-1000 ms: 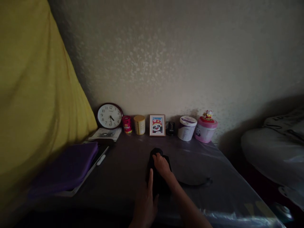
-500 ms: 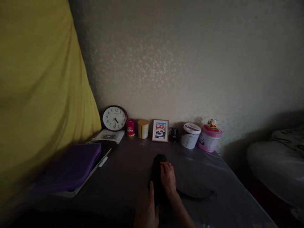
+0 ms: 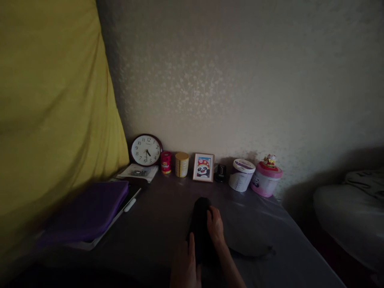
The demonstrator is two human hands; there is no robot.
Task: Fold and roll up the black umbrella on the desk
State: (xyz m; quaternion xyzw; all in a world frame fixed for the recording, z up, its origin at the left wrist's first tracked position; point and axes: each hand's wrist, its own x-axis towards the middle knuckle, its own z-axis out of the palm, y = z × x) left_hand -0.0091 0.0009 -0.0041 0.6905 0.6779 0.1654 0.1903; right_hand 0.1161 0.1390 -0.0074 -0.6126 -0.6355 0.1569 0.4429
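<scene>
A long black object (image 3: pixel 200 224), rounded at its far end and likely of soft fabric, lies on the table in front of me. It is too dark to tell its kind. My right hand (image 3: pixel 215 225) grips its right edge near the far end, fingers curled over it. My left hand (image 3: pixel 186 262) holds the near part from the left, one finger stretched along its side. To the right of my right wrist a flat dark grey piece (image 3: pixel 250 238) with a black lower edge spreads over the table; whether it joins the black object I cannot tell.
At the back stand a clock (image 3: pixel 147 150), a red can (image 3: pixel 166 163), a yellow can (image 3: pixel 181 165), a framed panda picture (image 3: pixel 203 168), a small black device (image 3: pixel 220 173), a white tub (image 3: pixel 241 176) and a pink tub (image 3: pixel 265 182). A purple case (image 3: pixel 90 206) lies left, by a yellow curtain (image 3: pixel 60 100).
My right hand has shifted slightly, its fingers now closer to the right edge of the black object, whose far end looks rounder. My left hand stays nearly in place. The view has tilted a little.
</scene>
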